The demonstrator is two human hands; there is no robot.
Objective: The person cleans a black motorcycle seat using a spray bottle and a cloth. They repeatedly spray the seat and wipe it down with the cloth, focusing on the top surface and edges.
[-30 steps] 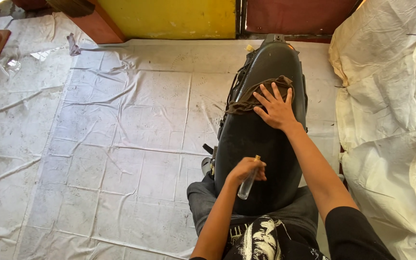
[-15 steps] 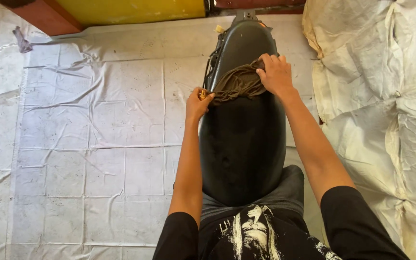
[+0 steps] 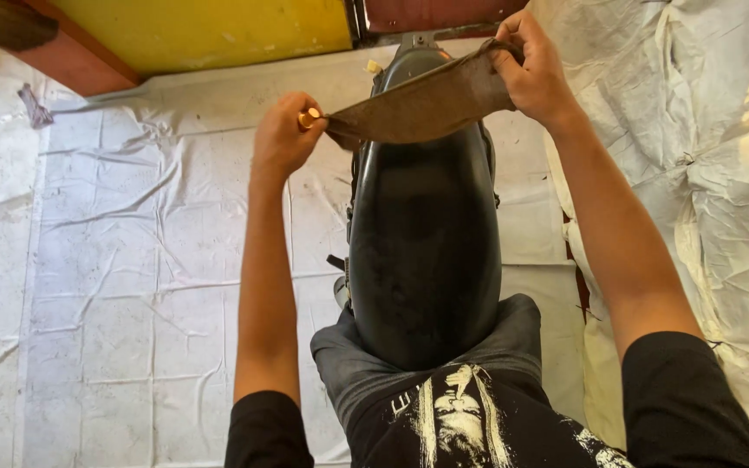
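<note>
A long black rounded seat-like form (image 3: 422,251) lies lengthwise in front of me, its near end against my lap. A brown cloth (image 3: 418,106) is stretched flat in the air above its far end. My left hand (image 3: 283,134) pinches the cloth's left corner and also holds a small object with an orange tip. My right hand (image 3: 530,69) grips the cloth's right edge, raised higher than the left.
White plastic sheeting (image 3: 132,260) covers the floor, and more white sheeting (image 3: 721,173) is heaped on the right. A yellow panel (image 3: 210,30) with a reddish-brown frame stands at the back. A small dark scrap (image 3: 35,106) lies at far left.
The cloth was bunched on the seat's far end under my right hand. Both hands have lifted it and pulled it out flat; my left hand moved up from near my lap.
</note>
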